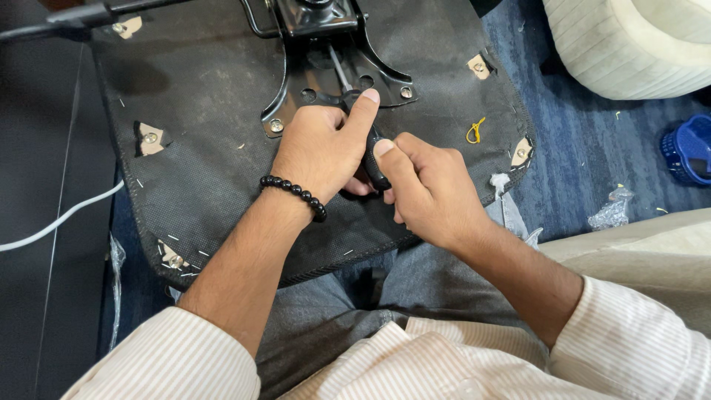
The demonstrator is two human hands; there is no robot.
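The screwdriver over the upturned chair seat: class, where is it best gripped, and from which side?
Grip the screwdriver by its thick black handle, coming from the near side. The thin metal shaft points away toward the seat's metal bracket. The right hand already wraps the handle; the left hand steadies it.

The seat underside (207, 148) rests on the person's lap, with the metal mounting plate (326, 67) at its far middle. Both hands meet just before that plate, left hand (322, 148) beside right hand (429, 189), around the screwdriver (370, 148). A basket (689, 148) sits on the floor far right.
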